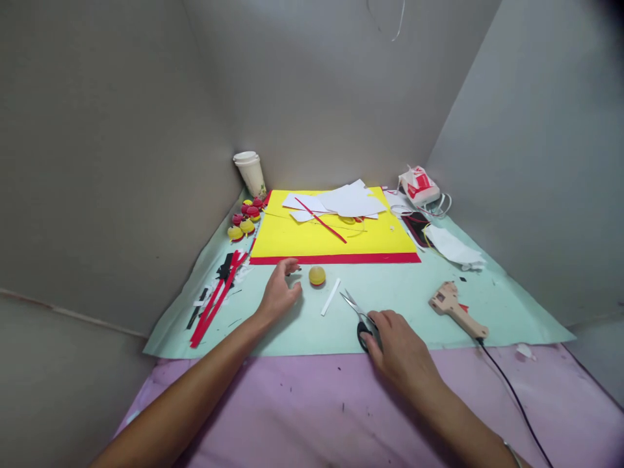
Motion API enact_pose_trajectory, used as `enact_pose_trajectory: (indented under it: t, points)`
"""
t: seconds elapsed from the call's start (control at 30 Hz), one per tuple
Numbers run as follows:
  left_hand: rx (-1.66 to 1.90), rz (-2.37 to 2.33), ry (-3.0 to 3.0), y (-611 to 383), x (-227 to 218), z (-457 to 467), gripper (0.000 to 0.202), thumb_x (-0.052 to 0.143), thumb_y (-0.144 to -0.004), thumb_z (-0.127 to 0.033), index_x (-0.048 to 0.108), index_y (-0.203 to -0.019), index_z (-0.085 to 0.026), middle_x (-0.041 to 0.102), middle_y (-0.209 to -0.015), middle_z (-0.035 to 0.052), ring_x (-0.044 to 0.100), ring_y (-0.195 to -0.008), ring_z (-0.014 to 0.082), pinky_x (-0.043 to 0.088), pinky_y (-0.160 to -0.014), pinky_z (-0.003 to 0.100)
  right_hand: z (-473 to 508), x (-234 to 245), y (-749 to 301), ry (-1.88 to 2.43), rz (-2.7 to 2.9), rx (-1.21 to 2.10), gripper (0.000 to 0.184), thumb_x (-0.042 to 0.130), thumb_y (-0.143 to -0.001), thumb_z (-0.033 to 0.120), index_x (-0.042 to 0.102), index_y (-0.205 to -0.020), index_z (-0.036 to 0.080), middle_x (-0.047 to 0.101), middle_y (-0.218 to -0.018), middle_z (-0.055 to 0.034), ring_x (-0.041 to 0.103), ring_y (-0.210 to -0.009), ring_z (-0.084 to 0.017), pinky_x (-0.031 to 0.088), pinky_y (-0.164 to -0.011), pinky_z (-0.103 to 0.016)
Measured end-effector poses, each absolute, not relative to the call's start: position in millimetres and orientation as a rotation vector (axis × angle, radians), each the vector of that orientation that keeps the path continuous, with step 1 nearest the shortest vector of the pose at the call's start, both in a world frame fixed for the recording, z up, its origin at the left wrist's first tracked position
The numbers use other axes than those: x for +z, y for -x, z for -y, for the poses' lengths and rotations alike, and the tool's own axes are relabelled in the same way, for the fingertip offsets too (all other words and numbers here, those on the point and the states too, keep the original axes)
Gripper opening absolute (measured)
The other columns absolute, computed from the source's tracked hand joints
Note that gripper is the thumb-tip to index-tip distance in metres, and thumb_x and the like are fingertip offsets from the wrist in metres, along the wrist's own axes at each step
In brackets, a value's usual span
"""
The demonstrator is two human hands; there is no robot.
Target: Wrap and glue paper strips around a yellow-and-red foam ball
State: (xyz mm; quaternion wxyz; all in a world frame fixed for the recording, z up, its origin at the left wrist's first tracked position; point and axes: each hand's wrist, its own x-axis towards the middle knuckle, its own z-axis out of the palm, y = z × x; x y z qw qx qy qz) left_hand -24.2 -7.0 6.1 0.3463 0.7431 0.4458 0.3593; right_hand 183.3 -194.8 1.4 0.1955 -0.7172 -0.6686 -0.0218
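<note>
My left hand [281,286] is over the light green sheet with its fingers curved and apart, holding nothing. Just right of its fingertips rests a small ball [316,275], yellowish on top with a red lower edge. A narrow white strip [330,297] lies slanted between the ball and the scissors. My right hand [397,341] has its thumb and fingers about the black handles of the scissors [361,318]. The blades are slightly apart and point up and left toward the strip. Part of the handles is hidden by my fingers.
Yellow sheets [292,240] carry white paper [351,198] and a red strip [322,221]. Several red and yellow balls [247,226], a cup [250,172] and red strips [217,302] are at left. A corded glue gun [455,309], tissue [453,246] and phone [416,229] lie right.
</note>
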Motion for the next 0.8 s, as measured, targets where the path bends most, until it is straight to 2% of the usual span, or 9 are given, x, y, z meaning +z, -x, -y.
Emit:
enact_pose_trajectory:
  t: [0.2,0.4,0.5,0.63,0.8]
  points:
    - [0.813,-1.053,-2.022,12.3,11.6,9.6,0.055,0.066,-0.071,-0.017,0.051,-0.125,-0.019,0.06,-0.128,0.012,0.055,-0.122,0.0269,0.037,-0.108,0.044,194.5,-2.9,-181.0,2.091,1.925,-0.021,0.014,0.054,-0.089,0.017,0.058,-0.102,0.019,0.062,-0.09,-0.0087,0.058,-0.082,-0.026,0.045,-0.065,-0.034]
    - [0.793,-1.047,-2.005,3.8,8.1,6.4,0.059,0.073,-0.071,-0.025,0.052,-0.126,-0.019,0.06,-0.127,0.0122,0.056,-0.118,0.0285,0.04,-0.105,0.044,196.2,-0.3,-188.7,2.098,1.849,-0.046,0.015,0.05,-0.089,0.018,0.06,-0.1,0.021,0.064,-0.094,-0.0079,0.061,-0.084,-0.024,0.043,-0.058,-0.03]
    - [0.782,-1.05,-1.983,-0.1,6.8,4.5,0.058,0.074,-0.07,-0.024,0.053,-0.124,-0.019,0.061,-0.125,0.0125,0.057,-0.117,0.0292,0.041,-0.103,0.044,187.5,7.5,-201.0,2.077,1.792,-0.084,0.016,0.048,-0.091,0.022,0.06,-0.102,0.02,0.065,-0.093,-0.0077,0.062,-0.084,-0.024,0.044,-0.062,-0.031]
    - [0.765,-1.052,-1.946,-1.6,6.1,2.8,0.055,0.074,-0.072,-0.026,0.054,-0.123,-0.018,0.063,-0.123,0.0129,0.059,-0.115,0.0286,0.043,-0.101,0.043,158.1,14.9,-212.4,2.049,1.732,-0.06,0.021,0.045,-0.091,0.017,0.061,-0.104,0.017,0.068,-0.093,-0.0075,0.064,-0.084,-0.022,0.046,-0.071,-0.032]
    - [0.821,-0.898,-1.636,9.0,8.5,-1.6,0.061,0.077,-0.073,-0.032,0.051,-0.126,-0.019,0.062,-0.123,0.0127,0.06,-0.114,0.0266,0.043,-0.102,0.043,147.2,6.8,-198.7,2.066,1.828,-0.006,0.018,0.049,-0.093,0.025,0.062,-0.103,0.017,0.067,-0.094,-0.0091,0.063,-0.087,-0.025,0.047,-0.068,-0.033]
